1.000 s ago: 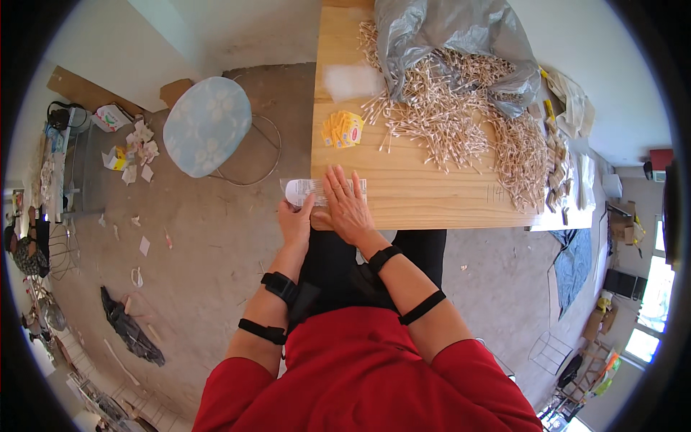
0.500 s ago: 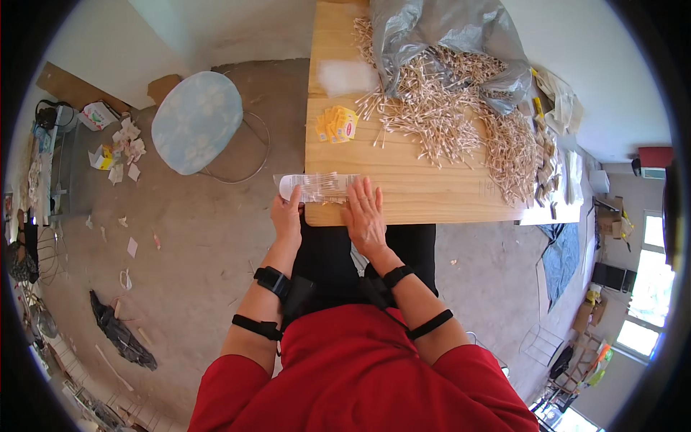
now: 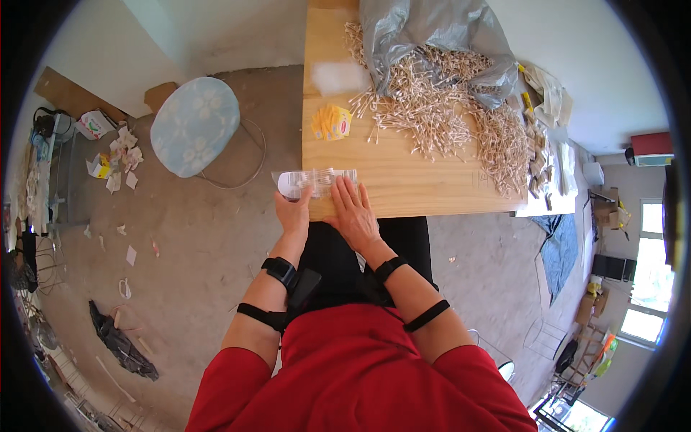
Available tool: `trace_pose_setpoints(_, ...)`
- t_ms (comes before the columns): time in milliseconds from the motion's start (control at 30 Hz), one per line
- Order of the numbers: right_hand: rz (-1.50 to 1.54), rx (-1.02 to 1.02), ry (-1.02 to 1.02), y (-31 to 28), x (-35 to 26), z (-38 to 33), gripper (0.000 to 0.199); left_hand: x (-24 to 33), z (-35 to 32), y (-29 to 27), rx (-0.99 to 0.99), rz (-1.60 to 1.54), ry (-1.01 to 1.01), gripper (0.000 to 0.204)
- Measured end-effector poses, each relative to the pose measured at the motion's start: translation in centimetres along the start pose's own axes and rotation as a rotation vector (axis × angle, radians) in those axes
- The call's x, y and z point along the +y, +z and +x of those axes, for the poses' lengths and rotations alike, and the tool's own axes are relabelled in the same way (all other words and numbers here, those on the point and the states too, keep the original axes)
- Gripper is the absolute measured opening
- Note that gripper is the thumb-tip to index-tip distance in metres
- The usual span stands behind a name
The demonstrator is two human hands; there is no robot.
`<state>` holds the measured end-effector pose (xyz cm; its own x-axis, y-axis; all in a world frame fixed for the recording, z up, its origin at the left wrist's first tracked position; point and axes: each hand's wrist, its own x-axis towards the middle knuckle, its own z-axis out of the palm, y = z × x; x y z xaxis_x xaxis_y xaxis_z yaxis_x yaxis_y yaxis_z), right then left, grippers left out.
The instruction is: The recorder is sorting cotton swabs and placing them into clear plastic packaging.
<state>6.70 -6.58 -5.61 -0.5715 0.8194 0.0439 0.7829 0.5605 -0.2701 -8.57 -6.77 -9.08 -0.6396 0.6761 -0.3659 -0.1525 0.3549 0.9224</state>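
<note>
Fingers (image 3: 350, 196) of our right hand (image 3: 354, 214) lie flat and spread a little apart, pressing down on the right end of a clear plastic packet (image 3: 314, 183) at the near left corner of the wooden surface (image 3: 403, 173). Our left hand (image 3: 293, 214) grips the packet's left end, which juts past the surface edge; its thumb and fingers look closed on the plastic, though we cannot tell exactly how they pinch (the hand's back hides them).

The packet's long axis runs left to right, parallel to the near edge. It sits just beyond both hands, touching each, so neither is really nearer.

Farther along the surface lies a small yellow packet (image 3: 331, 121), well apart from our hands. Beyond it and to the right, a broad heap of cotton swabs (image 3: 446, 108) spills from a grey plastic bag (image 3: 432, 32) at the far end. Nothing stands between the hands and the clear packet, and the stretch between it and the swabs is bare wood.

On the floor to the left we see a round pale blue stool (image 3: 194, 126), then scattered paper scraps (image 3: 119, 155) farther left.
</note>
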Motion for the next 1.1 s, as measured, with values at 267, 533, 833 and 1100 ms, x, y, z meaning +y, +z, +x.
trace_pose_setpoints(267,-0.064,-0.011,0.028,0.7,-0.4,0.8,0.078,-1.4,0.3,0.6,0.073,0.075,0.124,0.067)
trace_pose_setpoints(533,0.120,0.092,0.067,1.2,-0.2,0.4,0.068,0.1,-1.0,1.2,0.172,0.253,0.073,0.071)
trace_pose_setpoints(833,0.112,0.057,0.016,0.8,-0.7,-0.7,0.068,-0.6,-0.9,0.9,0.156,0.243,0.153,0.069)
trace_pose_setpoints(1100,0.117,0.043,0.017,0.7,-0.7,-0.6,0.069,-0.9,-0.6,0.6,0.105,0.240,0.103,0.067)
